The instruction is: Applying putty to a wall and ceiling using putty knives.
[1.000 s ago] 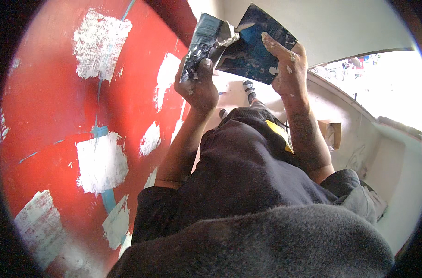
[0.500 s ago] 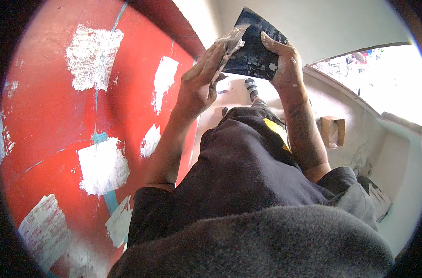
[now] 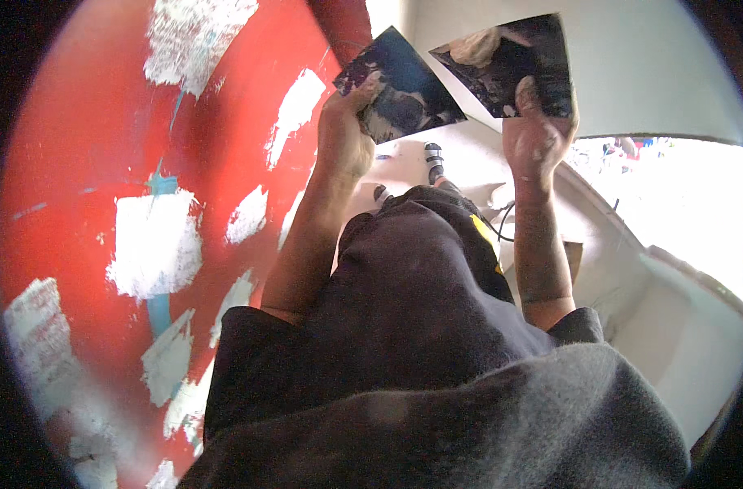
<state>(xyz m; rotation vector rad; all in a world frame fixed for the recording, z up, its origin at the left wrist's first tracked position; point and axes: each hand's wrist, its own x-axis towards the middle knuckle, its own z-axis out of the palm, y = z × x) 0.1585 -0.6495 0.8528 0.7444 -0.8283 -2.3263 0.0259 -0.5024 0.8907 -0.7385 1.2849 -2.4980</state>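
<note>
My left hand (image 3: 344, 137) is closed on a dark, flat, square-cornered putty spreader (image 3: 406, 72), with its thumb across the face. Pale smears mark that spreader's lower part. Up and to the right, my right hand (image 3: 539, 145) grips a second dark putty spreader (image 3: 546, 57), thumb on its face and fingers hidden behind. A lump of pale putty (image 3: 476, 49) sits near its upper left edge. A narrow gap separates the two spreaders. Whitish residue shows on my right hand.
Along the left rises a red wall (image 3: 86, 163) with several white filler patches (image 3: 157, 244) and blue streaks. A pale wall (image 3: 673, 57) stands at upper right, above a bright opening (image 3: 689, 196). Beside my right forearm, a cardboard box (image 3: 575, 259) is partly hidden.
My hands have moved apart; the spreaders, overlapping before, are now separate. Putty shows on the right spreader's face. The view has shifted, moving the wall patches lower and leftward.
</note>
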